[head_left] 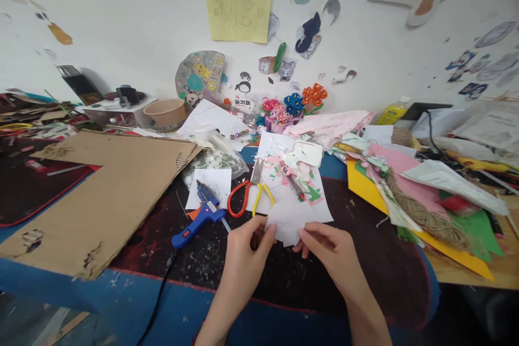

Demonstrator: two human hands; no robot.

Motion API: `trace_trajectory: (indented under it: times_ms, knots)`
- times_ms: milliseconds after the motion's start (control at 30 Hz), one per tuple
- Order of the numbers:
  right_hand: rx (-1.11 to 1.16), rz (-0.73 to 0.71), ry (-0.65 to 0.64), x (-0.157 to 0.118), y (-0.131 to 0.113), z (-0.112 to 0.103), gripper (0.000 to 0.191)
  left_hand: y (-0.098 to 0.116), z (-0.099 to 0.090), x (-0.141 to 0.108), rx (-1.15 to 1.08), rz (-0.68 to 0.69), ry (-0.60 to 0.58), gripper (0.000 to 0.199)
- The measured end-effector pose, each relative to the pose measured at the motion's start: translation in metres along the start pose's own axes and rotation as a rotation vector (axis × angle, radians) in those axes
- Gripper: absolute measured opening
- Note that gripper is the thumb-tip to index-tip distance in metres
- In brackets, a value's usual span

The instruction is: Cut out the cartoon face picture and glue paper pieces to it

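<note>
Paper, white and irregular-edged (288, 221), spans the frame's lower centre crosswise between left hand (248, 242) and right hand (333, 245), each pinching one side.

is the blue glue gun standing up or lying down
Lying down: the blue glue gun shows its broad side upward, its handle along the dark mat, its nozzle over a white sheet.

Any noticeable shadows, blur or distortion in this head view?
Head view: soft light, a shadow on the wall beside the dark bottle; far-right stickers look stretched and soft; the held white paper shows little surface detail.
</note>
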State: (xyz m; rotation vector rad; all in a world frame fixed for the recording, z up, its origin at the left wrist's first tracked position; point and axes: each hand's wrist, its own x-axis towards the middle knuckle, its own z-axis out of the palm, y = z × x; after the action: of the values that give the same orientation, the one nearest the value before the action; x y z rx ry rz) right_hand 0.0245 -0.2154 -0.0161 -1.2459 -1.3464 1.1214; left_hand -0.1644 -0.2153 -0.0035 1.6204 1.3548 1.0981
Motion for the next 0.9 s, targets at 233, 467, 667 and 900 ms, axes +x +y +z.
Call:
trace_trajectory:
  times_ms: [233, 467, 667, 900]
  knots:
    - [-0.139, -0.038, 0.209, -0.025, 0.010, -0.016, 0.023, -0.005, 0.014, -0.013, 0.149, 0.144, -0.018, 0.019]
    - [-0.239, -0.022, 0.476, -0.030, 0.023, -0.045, 0.030, -0.017, 0.033, -0.016, 0.579, 0.540, 0.065, 0.022]
    - [-0.158, 0.021, 0.418, -0.019, 0.026, -0.039, 0.031, -0.026, 0.036, -0.016, 0.748, 0.641, 0.093, 0.022]
    - [0.044, 0.025, 0.331, -0.011, 0.026, -0.029, 0.026, -0.019, 0.032, -0.013, 0.492, 0.513, 0.189, 0.021]
